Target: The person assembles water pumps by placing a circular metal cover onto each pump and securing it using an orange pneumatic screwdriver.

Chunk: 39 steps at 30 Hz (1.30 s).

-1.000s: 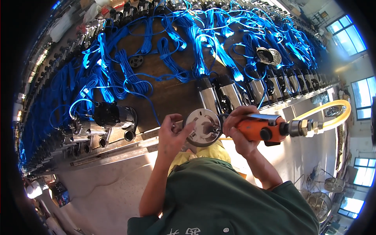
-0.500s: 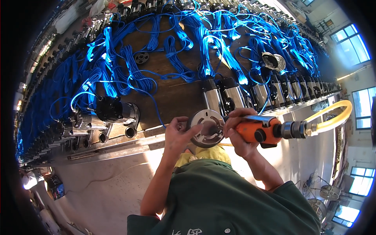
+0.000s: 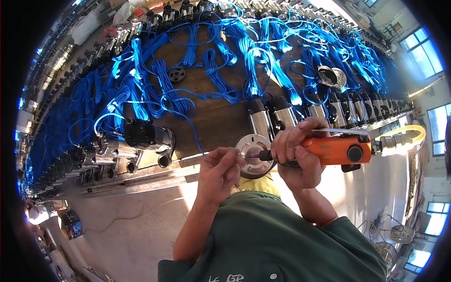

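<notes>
Round metal part: the pale slotted disc-faced piece point(image 3: 252, 142) sits between the two hands, near the person's body and just this side of the cylinders; what supports it from beneath is hidden.
Right hand: the right hand point(image 3: 299, 152) is closed firmly around the orange power tool point(image 3: 339, 150), fingers wrapped over its front end.
Tool: it lies roughly level, its dark nose point(image 3: 265, 155) pointing left across the disc face (whether the tip touches a screw is too small to tell).
Left hand: the left hand point(image 3: 219, 171) is mostly curled, thumb and forefinger drawn close together at the disc's left side; I cannot tell whether they pinch anything.
Hose: a yellow hose point(image 3: 418, 134) loops from the metal coupling point(image 3: 390, 144) at the tool's rear.
Bench: a brown worktop point(image 3: 213, 124) stretches beyond the hands.
Cables: coiled blue cables point(image 3: 218, 84) lie across it, many bundles overlapping.
Cylinders: shiny cylinders point(image 3: 260, 121) with black ends line the near edge, right of centre.
Left side: a black-ended metal unit point(image 3: 149, 136) rests by the bench edge.
Small wheel: a dark holed disc point(image 3: 177, 74) lies among the coils.
</notes>
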Each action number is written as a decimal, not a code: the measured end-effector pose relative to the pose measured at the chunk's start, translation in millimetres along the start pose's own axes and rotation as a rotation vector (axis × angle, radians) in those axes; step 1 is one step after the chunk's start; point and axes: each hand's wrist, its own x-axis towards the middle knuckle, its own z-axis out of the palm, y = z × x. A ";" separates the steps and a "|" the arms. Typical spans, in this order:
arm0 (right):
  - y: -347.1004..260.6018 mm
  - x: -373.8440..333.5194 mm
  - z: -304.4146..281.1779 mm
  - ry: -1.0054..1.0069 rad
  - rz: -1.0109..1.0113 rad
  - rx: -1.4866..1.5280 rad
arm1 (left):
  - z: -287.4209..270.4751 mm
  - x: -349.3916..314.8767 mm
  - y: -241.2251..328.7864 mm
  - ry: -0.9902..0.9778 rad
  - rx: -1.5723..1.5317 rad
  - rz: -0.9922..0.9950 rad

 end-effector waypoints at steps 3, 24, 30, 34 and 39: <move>0.6 -0.3 2.8 0.044 0.007 0.070 | 5.0 1.8 -0.9 -0.004 -0.037 -0.085; -48.0 -22.0 -47.3 0.179 -0.058 -0.090 | 83.0 94.3 7.0 -0.020 0.629 -0.342; -61.4 -92.3 -126.3 0.542 -0.028 -0.057 | 177.9 266.2 -110.6 -0.296 0.904 -0.446; -73.2 -128.7 -166.2 0.808 0.011 0.048 | 220.6 397.1 -205.7 -0.418 0.916 -0.097; -117.8 -140.2 -214.2 1.008 -0.100 -0.182 | 281.1 539.3 -289.1 -0.313 2.039 0.548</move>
